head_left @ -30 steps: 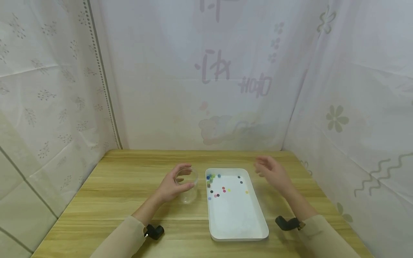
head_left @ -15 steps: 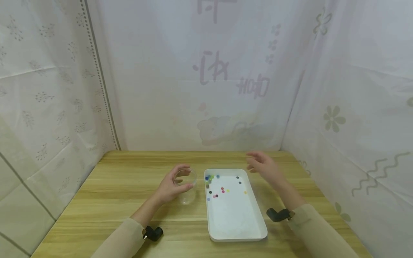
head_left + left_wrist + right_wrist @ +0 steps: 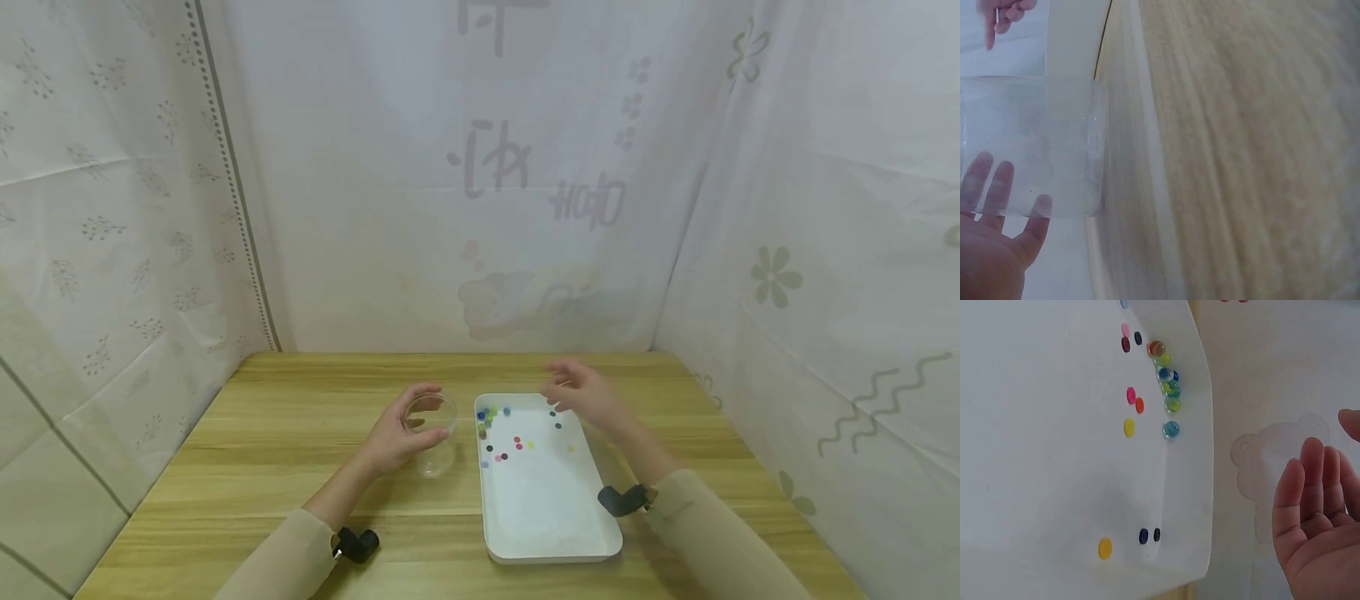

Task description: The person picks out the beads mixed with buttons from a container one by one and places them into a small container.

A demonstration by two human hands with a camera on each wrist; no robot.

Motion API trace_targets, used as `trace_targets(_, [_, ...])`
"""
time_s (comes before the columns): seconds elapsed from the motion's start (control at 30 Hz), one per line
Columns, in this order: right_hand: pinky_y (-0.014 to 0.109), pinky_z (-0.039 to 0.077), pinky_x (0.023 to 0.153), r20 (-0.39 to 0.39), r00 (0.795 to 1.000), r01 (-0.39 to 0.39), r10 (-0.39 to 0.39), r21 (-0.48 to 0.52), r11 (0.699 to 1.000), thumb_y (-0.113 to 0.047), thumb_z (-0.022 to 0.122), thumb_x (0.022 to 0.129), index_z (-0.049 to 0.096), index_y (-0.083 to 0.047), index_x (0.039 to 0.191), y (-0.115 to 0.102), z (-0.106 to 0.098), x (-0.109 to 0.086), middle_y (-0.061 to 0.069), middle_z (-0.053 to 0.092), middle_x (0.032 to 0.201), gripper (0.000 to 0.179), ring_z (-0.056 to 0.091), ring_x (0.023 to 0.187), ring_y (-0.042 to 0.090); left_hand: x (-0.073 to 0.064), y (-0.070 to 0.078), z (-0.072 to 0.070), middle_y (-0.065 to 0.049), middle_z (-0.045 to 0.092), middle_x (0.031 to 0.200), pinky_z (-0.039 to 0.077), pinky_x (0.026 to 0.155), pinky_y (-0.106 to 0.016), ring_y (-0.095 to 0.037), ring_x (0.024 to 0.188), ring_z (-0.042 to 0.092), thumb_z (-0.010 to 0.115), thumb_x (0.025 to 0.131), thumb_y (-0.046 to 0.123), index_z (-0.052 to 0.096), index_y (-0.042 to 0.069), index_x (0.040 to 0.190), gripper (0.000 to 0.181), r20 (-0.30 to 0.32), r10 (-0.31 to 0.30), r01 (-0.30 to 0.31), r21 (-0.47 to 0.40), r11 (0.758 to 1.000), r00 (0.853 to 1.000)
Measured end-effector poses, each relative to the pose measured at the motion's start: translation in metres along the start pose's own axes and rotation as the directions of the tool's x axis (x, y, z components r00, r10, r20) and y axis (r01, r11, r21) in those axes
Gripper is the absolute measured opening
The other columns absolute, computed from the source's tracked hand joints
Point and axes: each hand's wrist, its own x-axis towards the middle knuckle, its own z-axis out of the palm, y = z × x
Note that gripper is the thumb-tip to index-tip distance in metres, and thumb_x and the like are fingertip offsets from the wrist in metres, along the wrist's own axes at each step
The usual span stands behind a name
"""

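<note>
My left hand [image 3: 393, 433] holds a clear cup [image 3: 435, 458], with my thumb on the near side and my fingers curled round the far side. The cup seems to stand upright on the table [image 3: 300, 408], just to the left of the white tray [image 3: 551, 508]. It looks like thin, hard plastic, so I think it is light and easy to tip over. The wall is smooth and may slip, so a soft hold round the side is best; a big squeeze might bend it. My right hand [image 3: 581, 393] is up in the air by the far end of the tray, its fingers loose and a bit apart, and I can't see anything in it. In the tray, shiny marbles [image 3: 1171, 429] bunch up near the far left corner. They look like glass: hard, slippery, a little heavy for how small they are, and quick to roll. I'd pinch one on both sides with finger and thumb, maybe with the tray wall to stop it. The flat buttons [image 3: 1105, 549] lie about in the far half of the tray. They look light and stiff, and too thin to grab from the top, so I'd nip them by the edge.
</note>
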Motion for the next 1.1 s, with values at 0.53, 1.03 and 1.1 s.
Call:
trace_targets(0.53, [0.054,0.064,0.098,0.038,0.999,-0.031,0.032,-0.042,0.999,-0.029,0.074,0.106,0.063,-0.014,0.148,-0.01,0.03,0.01,0.014,0.072,0.127,0.046,0.072,0.115,0.043,0.0,-0.002,0.0,-0.025,0.06,0.154,0.045,0.116,-0.072,-0.046,0.145,0.056,0.082,0.097,0.018,0.052,0.014,0.154,0.064,-0.004,0.002,-0.002,0.005,1.0,1.0])
trace_targets(1.03, [0.036,0.061,0.081,0.117,0.99,-0.07,0.077,-0.058,0.996,-0.02,0.077,0.102,0.068,-0.012,0.142,-0.002,0.058,0.024,0.006,0.073,0.113,0.043,0.072,0.097,0.026,0.001,-0.003,0.002,-0.019,0.063,0.153,0.045,0.117,-0.073,-0.044,0.145,0.057,0.083,0.097,0.019,0.053,0.016,0.154,0.065,-0.019,-0.005,0.005,0.012,1.0,1.0])
trace_targets(1.1, [0.033,0.058,0.077,0.128,0.989,-0.075,0.08,-0.049,0.996,-0.019,0.077,0.101,0.069,-0.01,0.141,0.0,0.061,0.024,0.007,0.072,0.112,0.042,0.072,0.096,0.026,0.002,-0.003,0.002,-0.019,0.063,0.153,0.045,0.117,-0.073,-0.044,0.145,0.057,0.083,0.097,0.019,0.053,0.016,0.154,0.065,-0.019,-0.005,0.006,0.013,1.0,1.0])
